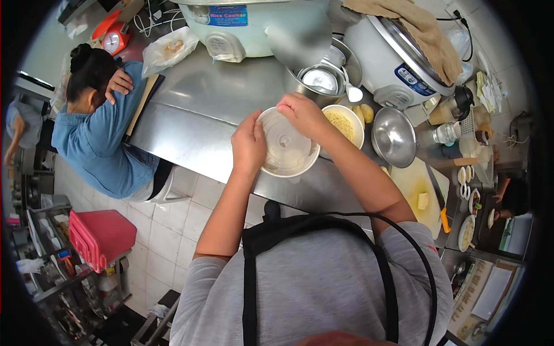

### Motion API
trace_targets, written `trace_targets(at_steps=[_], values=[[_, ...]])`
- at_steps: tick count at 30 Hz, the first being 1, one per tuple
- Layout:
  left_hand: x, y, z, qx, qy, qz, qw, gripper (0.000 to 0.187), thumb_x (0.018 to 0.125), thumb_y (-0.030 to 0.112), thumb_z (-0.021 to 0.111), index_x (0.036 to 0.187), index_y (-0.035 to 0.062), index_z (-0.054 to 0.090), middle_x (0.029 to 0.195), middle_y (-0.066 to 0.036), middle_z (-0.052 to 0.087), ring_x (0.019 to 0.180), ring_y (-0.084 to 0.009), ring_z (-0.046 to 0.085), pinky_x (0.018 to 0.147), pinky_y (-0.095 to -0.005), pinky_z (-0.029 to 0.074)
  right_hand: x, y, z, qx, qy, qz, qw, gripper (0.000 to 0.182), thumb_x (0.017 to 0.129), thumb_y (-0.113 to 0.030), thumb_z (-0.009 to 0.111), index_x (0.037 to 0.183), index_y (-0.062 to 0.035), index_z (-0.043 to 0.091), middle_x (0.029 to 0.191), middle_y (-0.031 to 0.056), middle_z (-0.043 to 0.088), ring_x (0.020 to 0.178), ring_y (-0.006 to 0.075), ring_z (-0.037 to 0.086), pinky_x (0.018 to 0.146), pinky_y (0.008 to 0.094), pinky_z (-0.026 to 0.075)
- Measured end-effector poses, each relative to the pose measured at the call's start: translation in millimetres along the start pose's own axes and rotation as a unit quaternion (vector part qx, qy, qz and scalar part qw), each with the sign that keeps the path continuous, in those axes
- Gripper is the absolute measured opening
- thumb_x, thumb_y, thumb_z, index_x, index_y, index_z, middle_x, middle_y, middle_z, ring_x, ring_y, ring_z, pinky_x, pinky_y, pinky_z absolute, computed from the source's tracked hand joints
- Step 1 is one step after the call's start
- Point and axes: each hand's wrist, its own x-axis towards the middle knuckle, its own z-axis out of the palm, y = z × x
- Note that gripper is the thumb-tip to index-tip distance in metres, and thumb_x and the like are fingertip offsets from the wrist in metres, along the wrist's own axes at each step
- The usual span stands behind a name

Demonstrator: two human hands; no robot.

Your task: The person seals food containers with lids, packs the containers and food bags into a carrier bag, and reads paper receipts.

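Note:
A round white tub with a translucent lid (287, 147) is between my two hands, over the front edge of the steel counter. My left hand (249, 144) is wrapped round its left side. At the far rim, my right hand (301, 115) has its fingers pressed together on the lid's edge. Just right of the tub stands a white bowl of yellow shreds (340, 124), partly behind my right forearm. Beside that bowl are peeled yellowish pieces (366, 112) and a steel bowl (394, 138).
Two rice cookers (265, 29) (386, 63) and stacked steel pots (319, 81) stand at the back. A cutting board (412, 193) holds a yellow block and a knife (437, 193). A person in blue (104, 138) leans on the counter's left end. A red bin (101, 236) is on the floor.

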Motion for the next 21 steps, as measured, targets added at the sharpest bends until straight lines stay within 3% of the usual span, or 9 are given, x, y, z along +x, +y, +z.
trace_targets(at_steps=[3,6,9,12,14,15,16,17,21], values=[[4.1,-8.5,3.4,-0.074,-0.027,0.021,0.997,0.025,0.080,0.009,0.040,0.100,-0.0006,0.052,0.094,-0.019,0.055,0.086,-0.0296,0.054,0.076,-0.0327,0.042,1.2,5.5,0.2,0.027,0.003,-0.006,1.000,0.015,0.076,-0.020,0.051,0.079,-0.0056,0.054,0.079,0.0136,0.053,0.076,0.0292,0.051,0.066,0.0357,0.041],[9.9,-6.0,3.3,-0.181,-0.100,-0.051,0.977,0.024,0.082,0.007,0.038,0.101,-0.0029,0.051,0.091,-0.009,0.055,0.082,-0.0141,0.051,0.073,-0.0240,0.041,1.1,11.2,0.7,0.062,0.007,-0.004,0.998,0.015,0.076,-0.019,0.051,0.079,-0.0049,0.053,0.079,0.0142,0.052,0.075,0.0296,0.052,0.065,0.0356,0.041],[15.1,-13.3,8.4,-0.196,-0.105,-0.061,0.973,0.023,0.081,0.009,0.040,0.097,-0.0005,0.052,0.089,-0.017,0.056,0.083,-0.0252,0.054,0.075,-0.0300,0.041,2.3,19.8,5.5,0.064,0.021,-0.006,0.998,0.014,0.076,-0.018,0.050,0.078,-0.0047,0.053,0.080,0.0147,0.052,0.075,0.0299,0.052,0.065,0.0357,0.041],[20.5,-12.6,-2.1,0.102,-0.101,0.131,0.981,0.023,0.081,0.009,0.036,0.095,-0.0007,0.052,0.098,-0.018,0.052,0.089,-0.0315,0.050,0.078,-0.0354,0.039,3.1,24.0,13.2,0.083,0.019,0.017,0.996,0.009,0.076,-0.012,0.049,0.078,-0.0040,0.053,0.075,0.0137,0.053,0.070,0.0274,0.052,0.061,0.0344,0.041],[26.5,-26.7,-1.6,0.106,-0.130,0.141,0.976,0.026,0.083,0.010,0.034,0.099,-0.0028,0.050,0.101,-0.018,0.050,0.091,-0.0307,0.049,0.079,-0.0362,0.038,1.8,23.2,13.7,0.065,0.055,-0.017,0.996,0.010,0.074,-0.014,0.050,0.077,-0.0053,0.054,0.078,0.0144,0.054,0.075,0.0301,0.052,0.063,0.0370,0.041],[27.5,-33.5,0.1,0.118,-0.110,0.184,0.970,0.026,0.084,0.011,0.035,0.100,-0.0023,0.050,0.097,-0.016,0.052,0.087,-0.0245,0.051,0.077,-0.0333,0.039,2.7,28.7,17.0,0.081,0.042,-0.007,0.996,0.011,0.074,-0.016,0.050,0.078,-0.0060,0.054,0.081,0.0142,0.054,0.077,0.0302,0.052,0.066,0.0379,0.042],[23.6,-15.9,2.4,-0.061,-0.132,-0.027,0.989,0.025,0.084,0.013,0.036,0.100,-0.0015,0.050,0.092,-0.011,0.053,0.082,-0.0169,0.051,0.074,-0.0280,0.040,0.8,25.0,12.9,0.072,0.045,-0.003,0.996,0.013,0.074,-0.019,0.050,0.078,-0.0070,0.054,0.083,0.0134,0.054,0.079,0.0298,0.052,0.068,0.0380,0.042],[27.1,-22.4,5.0,-0.105,-0.141,-0.050,0.983,0.025,0.085,0.013,0.036,0.101,-0.0002,0.048,0.088,-0.007,0.053,0.079,-0.0121,0.049,0.072,-0.0239,0.039,-0.5,18.5,8.3,0.044,0.040,0.025,0.998,0.015,0.074,-0.021,0.049,0.079,-0.0083,0.055,0.084,0.0120,0.054,0.080,0.0288,0.052,0.070,0.0373,0.042],[30.5,-28.2,6.0,-0.225,-0.199,-0.087,0.950,0.024,0.086,0.013,0.035,0.101,0.0005,0.047,0.090,-0.007,0.052,0.080,-0.0126,0.049,0.073,-0.0244,0.039,-2.9,11.2,-1.4,0.052,0.000,0.070,0.996,0.018,0.073,-0.024,0.047,0.082,-0.0118,0.057,0.089,0.0104,0.056,0.083,0.0270,0.054,0.070,0.0371,0.043]])
